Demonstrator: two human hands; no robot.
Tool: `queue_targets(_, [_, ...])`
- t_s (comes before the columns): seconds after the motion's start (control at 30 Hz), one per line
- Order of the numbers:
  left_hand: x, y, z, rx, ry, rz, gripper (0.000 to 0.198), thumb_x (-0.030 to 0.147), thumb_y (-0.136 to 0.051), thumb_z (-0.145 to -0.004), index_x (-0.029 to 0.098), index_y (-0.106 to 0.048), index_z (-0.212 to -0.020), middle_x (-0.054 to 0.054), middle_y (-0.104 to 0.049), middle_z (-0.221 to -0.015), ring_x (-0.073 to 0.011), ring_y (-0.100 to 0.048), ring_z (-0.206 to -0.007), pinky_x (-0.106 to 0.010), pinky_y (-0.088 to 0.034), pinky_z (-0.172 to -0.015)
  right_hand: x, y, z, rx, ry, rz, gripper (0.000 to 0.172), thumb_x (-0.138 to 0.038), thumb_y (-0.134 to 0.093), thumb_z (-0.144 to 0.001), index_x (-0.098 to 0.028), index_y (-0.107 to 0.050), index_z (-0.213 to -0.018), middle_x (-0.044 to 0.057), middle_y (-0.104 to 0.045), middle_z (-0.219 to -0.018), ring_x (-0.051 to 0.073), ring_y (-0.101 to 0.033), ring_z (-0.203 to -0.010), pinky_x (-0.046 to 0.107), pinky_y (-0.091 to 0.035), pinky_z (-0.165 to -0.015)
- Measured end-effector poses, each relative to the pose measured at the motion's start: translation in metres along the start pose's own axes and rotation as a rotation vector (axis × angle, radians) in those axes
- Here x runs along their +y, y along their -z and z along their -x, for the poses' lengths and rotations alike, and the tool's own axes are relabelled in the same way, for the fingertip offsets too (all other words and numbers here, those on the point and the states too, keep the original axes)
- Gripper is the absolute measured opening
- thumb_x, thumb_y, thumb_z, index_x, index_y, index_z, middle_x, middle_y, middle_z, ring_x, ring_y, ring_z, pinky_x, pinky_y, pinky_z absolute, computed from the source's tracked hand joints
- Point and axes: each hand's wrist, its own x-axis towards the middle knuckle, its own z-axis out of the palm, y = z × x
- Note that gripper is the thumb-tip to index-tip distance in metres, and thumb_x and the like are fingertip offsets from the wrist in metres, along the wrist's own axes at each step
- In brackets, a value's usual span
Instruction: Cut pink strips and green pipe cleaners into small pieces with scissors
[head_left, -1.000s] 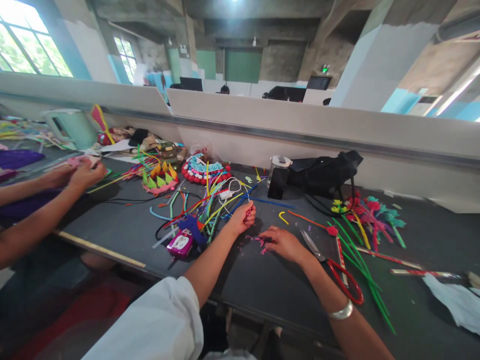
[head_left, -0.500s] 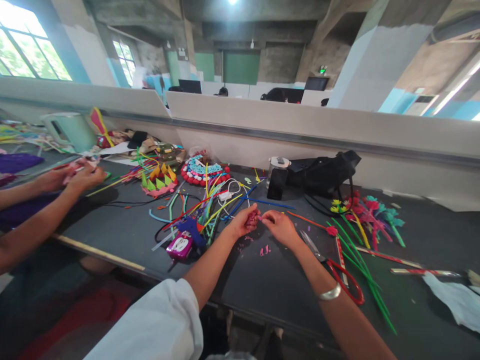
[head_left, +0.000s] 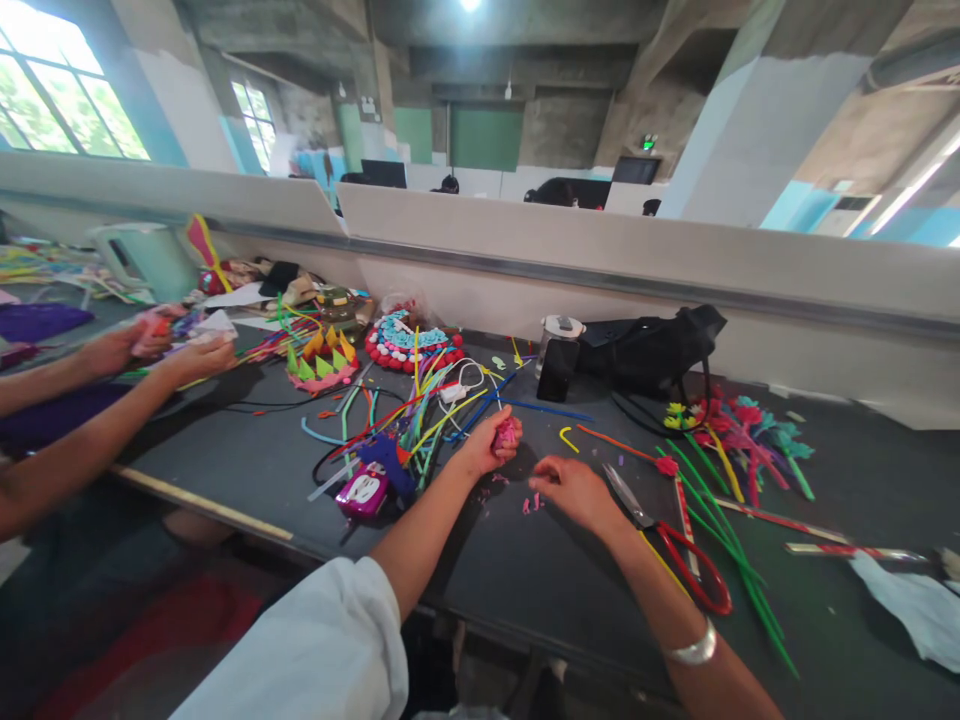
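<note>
My left hand (head_left: 493, 443) is closed around a small bunch of pink pieces (head_left: 507, 434), fuzzy-looking and mostly covered by the fingers. To its right, my right hand (head_left: 574, 490) hovers low over the dark table, fingers loosely bent and apart, with nothing visible in them. Close to its fingertips lie a few pink scraps (head_left: 527, 505). A yellow stem with a hooked end (head_left: 568, 438) lies just beyond the right hand. Scissors with red handles (head_left: 694, 570) rest by the right forearm. An orange stem with a red tip (head_left: 622, 445) points toward them.
Colourful pipe cleaners (head_left: 431, 410), a purple box (head_left: 362, 492) and a spiky felt crown (head_left: 322, 365) crowd the left. A phone (head_left: 559, 370) leans on a jar beside a black bag (head_left: 652, 350). Green stems (head_left: 739, 550) lie right. A co-worker's hands (head_left: 180, 350) hold light material.
My right hand has left the pink bunch and moved down and right, its fingers loosening. A yellow stem now shows beside it. The co-worker's hands have shifted right.
</note>
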Motion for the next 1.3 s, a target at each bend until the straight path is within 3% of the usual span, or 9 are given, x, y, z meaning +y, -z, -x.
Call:
queue_targets(0.13, [0.002,-0.005,0.004,0.003,-0.029,0.033,0.032,0.039,-0.054,-0.088,0.013,-0.05,-0.071,0.003,-0.044,-0.055,-0.0026,-0.033,-0.035,-0.011,-0.019,-0.029,-0.006,-0.012,0.021,-0.034,-0.035,0.064,0.02,-0.035,-0.068,-0.075,-0.023,-0.067,-0.091,0.002,-0.07,-0.081,0.018,-0.063,-0.076,0.023,-0.036,-0.059])
queue_targets(0.23, [0.004,-0.008,0.007,0.007,-0.064,0.048,0.03,0.037,-0.06,-0.085,0.014,-0.047,-0.069,0.006,-0.04,-0.055,-0.0018,-0.031,-0.035,-0.011,-0.018,-0.028,-0.014,-0.02,0.022,-0.03,-0.027,0.084,0.01,-0.025,-0.062,-0.079,-0.023,-0.067,-0.087,0.002,-0.07,-0.084,0.018,-0.064,-0.078,0.024,-0.036,-0.061])
queue_targets(0.37, [0.005,-0.009,0.008,0.013,-0.127,0.054,0.024,0.022,-0.069,-0.077,0.016,-0.046,-0.072,0.007,-0.04,-0.057,-0.0011,-0.035,-0.038,-0.01,-0.02,-0.03,-0.018,-0.026,0.018,-0.009,-0.01,0.076,0.014,-0.015,-0.056,-0.079,-0.022,-0.067,-0.075,0.002,-0.068,-0.074,0.018,-0.064,-0.071,0.023,-0.036,-0.058])
queue_targets(0.57, [0.001,-0.013,0.007,0.003,-0.068,0.039,0.019,0.004,-0.064,-0.072,0.015,-0.053,-0.082,0.005,-0.048,-0.062,-0.0022,-0.045,-0.044,-0.008,-0.019,-0.031,-0.024,-0.008,0.012,0.161,-0.004,-0.021,0.017,-0.021,-0.049,-0.086,-0.021,-0.066,-0.083,0.001,-0.069,-0.078,0.014,-0.063,-0.069,0.021,-0.042,-0.062])
queue_targets(0.73, [-0.013,-0.031,0.009,0.0,0.125,0.0,0.008,0.016,-0.062,-0.079,0.012,-0.055,-0.077,0.002,-0.051,-0.056,-0.0051,-0.044,-0.038,-0.012,-0.019,-0.029,-0.043,0.02,0.0,0.332,0.0,-0.022,0.024,-0.026,-0.043,-0.091,-0.021,-0.065,-0.097,0.005,-0.069,-0.093,0.017,-0.062,-0.08,0.024,-0.044,-0.069])
queue_targets(0.9, [-0.019,-0.046,0.028,0.02,0.199,-0.005,0.029,0.032,-0.056,-0.087,0.014,-0.051,-0.066,0.002,-0.048,-0.049,-0.0059,-0.041,-0.033,-0.014,-0.02,-0.028,-0.05,0.03,0.003,0.296,0.05,0.041,0.023,-0.019,-0.05,-0.085,-0.027,-0.071,-0.09,0.001,-0.068,-0.098,0.016,-0.063,-0.086,0.023,-0.044,-0.07])
queue_targets(1.07, [-0.018,-0.045,0.067,0.069,0.156,0.028,0.024,0.025,-0.053,-0.091,0.012,-0.052,-0.071,0.007,-0.04,-0.047,-0.0015,-0.033,-0.03,-0.011,-0.013,-0.028,-0.013,0.038,0.046,0.323,-0.066,0.128,0.027,-0.022,-0.044,-0.091,-0.024,-0.067,-0.106,0.003,-0.066,-0.108,0.015,-0.062,-0.095,0.022,-0.044,-0.082])
queue_targets(1.2, [-0.021,-0.039,0.107,0.101,0.067,0.056,0.036,0.033,-0.053,-0.092,0.015,-0.044,-0.062,0.01,-0.03,-0.041,-0.0009,-0.023,-0.028,-0.012,-0.014,-0.028,0.035,0.039,0.095,0.315,-0.284,0.282,0.031,-0.021,-0.052,-0.085,-0.014,-0.065,-0.112,0.014,-0.066,-0.101,0.026,-0.063,-0.092,0.034,-0.046,-0.078])
queue_targets(1.3, [-0.025,-0.034,0.134,0.115,0.026,0.065,0.041,0.038,-0.05,-0.093,0.015,-0.042,-0.06,0.01,-0.028,-0.04,-0.0009,-0.021,-0.027,-0.013,-0.015,-0.028,0.059,0.033,0.121,0.279,-0.349,0.369,0.034,-0.023,-0.059,-0.079,-0.012,-0.067,-0.11,0.017,-0.065,-0.098,0.032,-0.062,-0.092,0.039,-0.046,-0.076])
